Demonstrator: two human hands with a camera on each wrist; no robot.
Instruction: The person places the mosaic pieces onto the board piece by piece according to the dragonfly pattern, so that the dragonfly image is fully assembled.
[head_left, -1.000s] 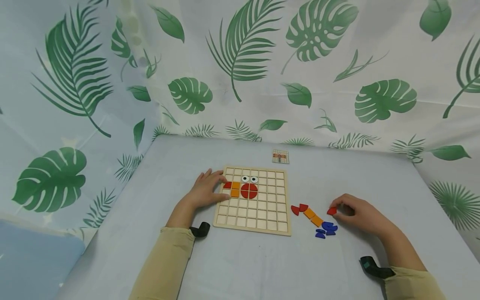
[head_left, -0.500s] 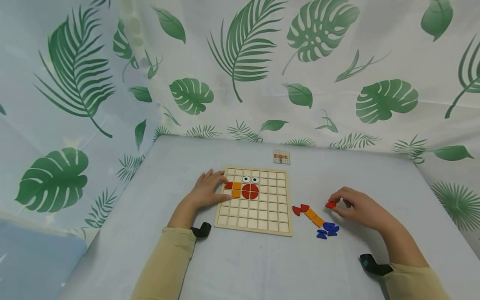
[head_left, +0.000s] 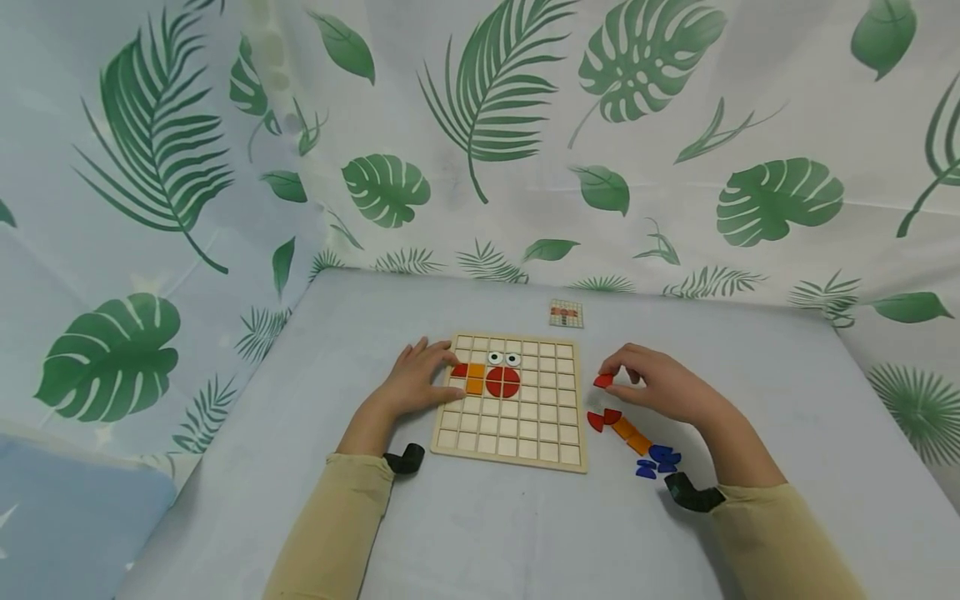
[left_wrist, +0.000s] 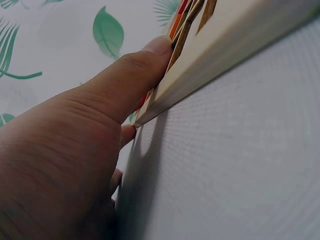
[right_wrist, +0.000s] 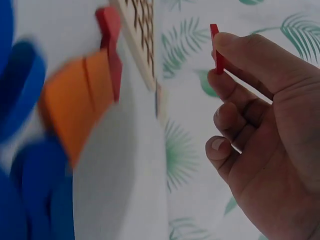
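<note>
My right hand (head_left: pixel 656 385) pinches a thin red quarter-circle piece (right_wrist: pixel 217 49) between thumb and index finger, just off the right edge of the wooden grid board (head_left: pixel 517 433). On the board's left side rests my left hand (head_left: pixel 408 379); its thumb (left_wrist: pixel 142 70) lies on the frame and its index fingertip is at a red piece (head_left: pixel 460 371). Two orange squares (head_left: pixel 475 379) sit beside that piece. Several red quarters form a red circle (head_left: pixel 502 382) in the grid, with two white eye pieces (head_left: pixel 504 359) above it.
Right of the board lie two loose red pieces (head_left: pixel 596 422), two orange pieces (head_left: pixel 632 436) and several blue pieces (head_left: pixel 661 456). A small pattern card (head_left: pixel 566 313) lies behind the board. Leaf-printed curtains (head_left: pixel 510 208) hang along the back and sides of the table.
My right hand has moved left and away from me with the red quarter-circle piece, from beyond the loose pieces to near the board. My left hand has stayed at the board's left side.
</note>
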